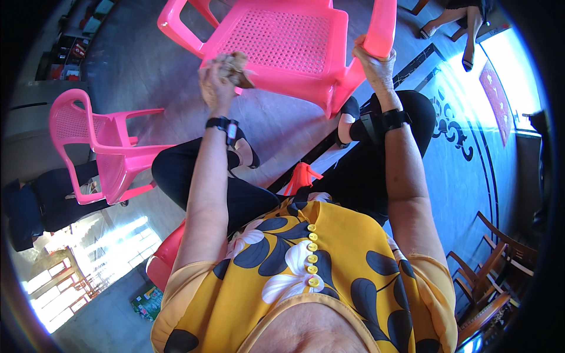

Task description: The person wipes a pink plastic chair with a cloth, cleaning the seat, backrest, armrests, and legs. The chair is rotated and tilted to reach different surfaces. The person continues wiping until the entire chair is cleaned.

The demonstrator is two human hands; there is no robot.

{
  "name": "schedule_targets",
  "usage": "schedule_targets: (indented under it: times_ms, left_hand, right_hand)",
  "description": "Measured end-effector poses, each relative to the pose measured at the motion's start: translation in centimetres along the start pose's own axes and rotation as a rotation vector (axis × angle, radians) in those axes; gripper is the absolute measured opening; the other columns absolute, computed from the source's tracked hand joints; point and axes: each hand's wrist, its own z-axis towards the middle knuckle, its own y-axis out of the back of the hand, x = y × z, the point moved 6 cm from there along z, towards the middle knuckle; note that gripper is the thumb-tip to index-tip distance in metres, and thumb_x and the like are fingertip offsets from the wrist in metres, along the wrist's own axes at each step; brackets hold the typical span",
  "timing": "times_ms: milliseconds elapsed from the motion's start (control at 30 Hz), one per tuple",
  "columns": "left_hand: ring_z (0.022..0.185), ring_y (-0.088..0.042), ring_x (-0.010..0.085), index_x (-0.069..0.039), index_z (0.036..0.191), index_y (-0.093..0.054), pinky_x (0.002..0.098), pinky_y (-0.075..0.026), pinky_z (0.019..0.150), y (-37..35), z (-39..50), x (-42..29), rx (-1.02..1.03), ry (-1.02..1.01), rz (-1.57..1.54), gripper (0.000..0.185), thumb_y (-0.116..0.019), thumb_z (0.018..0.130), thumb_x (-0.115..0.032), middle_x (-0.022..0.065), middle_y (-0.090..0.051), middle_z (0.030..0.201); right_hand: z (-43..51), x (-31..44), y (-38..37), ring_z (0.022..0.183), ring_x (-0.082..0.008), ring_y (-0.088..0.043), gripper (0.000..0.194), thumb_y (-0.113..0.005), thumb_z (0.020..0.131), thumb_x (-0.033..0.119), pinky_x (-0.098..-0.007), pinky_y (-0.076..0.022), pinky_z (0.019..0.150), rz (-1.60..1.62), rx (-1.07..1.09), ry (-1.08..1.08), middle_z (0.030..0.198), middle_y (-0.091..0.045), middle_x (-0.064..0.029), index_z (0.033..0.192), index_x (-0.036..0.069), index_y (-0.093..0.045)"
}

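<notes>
A pink plastic armchair (282, 44) with a perforated seat stands or leans in front of my knees; its top is cut off by the picture's rim. My left hand (215, 86) is closed on a crumpled brownish cloth (234, 68), blurred, at the left corner of the seat's near edge. With its fingers wrapped around the chair's right armrest, my right hand (375, 61) is at the armrest's near end. Both wrists wear black bands. An orange-red item (301, 178), perhaps a bag or cloth, shows between my thighs.
Another pink armchair (112, 150) is to the left, with a dark-clothed person (57, 194) beyond it. Another person's legs (472, 35) are at the upper right. Wooden chairs (481, 264) stand at the lower right. Part of a red seat (165, 256) shows beneath me. Boxes (66, 53) sit at the upper left.
</notes>
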Motion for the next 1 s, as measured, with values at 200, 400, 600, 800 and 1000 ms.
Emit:
schedule_targets:
  times_ms: [200, 400, 600, 800, 1000]
  left_hand:
    - [0.114, -0.065, 0.0439, -0.007, 0.116, -0.07, 0.0492, -0.05, 0.1, 1.8, 0.2, 15.7, 0.349, 0.704, 0.112, 0.044, -0.069, 0.085, -0.038, 0.0207, -0.072, 0.119]
    - [0.11, -0.066, 0.0285, 0.0, 0.14, -0.05, 0.0377, -0.052, 0.095, 4.4, 7.4, 13.1, -0.22, 0.289, -0.601, 0.066, -0.081, 0.083, -0.01, 0.0161, -0.067, 0.118]
    - [0.109, -0.065, 0.0249, 0.002, 0.133, -0.046, 0.0376, -0.053, 0.094, 2.9, 13.8, 9.7, 0.087, 0.552, -0.718, 0.07, -0.086, 0.078, -0.012, 0.0159, -0.063, 0.123]
    - [0.105, -0.068, 0.0246, 0.005, 0.132, -0.046, 0.0357, -0.057, 0.084, 5.1, 11.4, 9.0, 0.083, 0.628, -0.62, 0.072, -0.088, 0.077, -0.015, 0.0183, -0.065, 0.12]
    - [0.113, -0.062, 0.0236, 0.005, 0.136, -0.045, 0.0367, -0.05, 0.098, 7.9, 5.8, 9.1, -0.015, 0.674, -0.585, 0.076, -0.088, 0.078, -0.019, 0.0177, -0.061, 0.127]
  right_hand:
    - [0.1, 0.1, 0.0, 0.073, -0.0102, -0.065, 0.012, -0.074, 0.076, 0.003, -0.0277, -0.0541, 0.068, -0.032, -0.025, -0.051, 0.079, -0.069, -0.0015, 0.088, 0.004, -0.071]
    - [0.0, -0.4, -0.1, 0.073, -0.0104, -0.064, 0.011, -0.073, 0.076, 0.004, -0.0282, -0.0541, 0.069, 0.007, -0.041, -0.034, 0.079, -0.069, -0.0006, 0.087, 0.004, -0.071]
    - [0.2, -1.0, -0.2, 0.07, -0.0147, -0.066, 0.009, -0.067, 0.079, -0.003, -0.0297, -0.0555, 0.066, 0.008, -0.029, -0.043, 0.08, -0.067, -0.005, 0.088, 0.001, -0.068]
    - [1.1, -1.1, 0.3, 0.072, -0.0161, -0.068, 0.011, -0.072, 0.08, 0.001, -0.0313, -0.0563, 0.069, 0.087, -0.048, -0.061, 0.084, -0.072, -0.0074, 0.09, -0.002, -0.072]
    - [1.1, -0.8, 1.2, 0.093, -0.0229, -0.071, 0.058, -0.086, 0.084, 0.032, -0.035, -0.0599, 0.08, -0.299, -0.218, -0.191, 0.109, -0.072, -0.0132, 0.127, 0.002, -0.062]
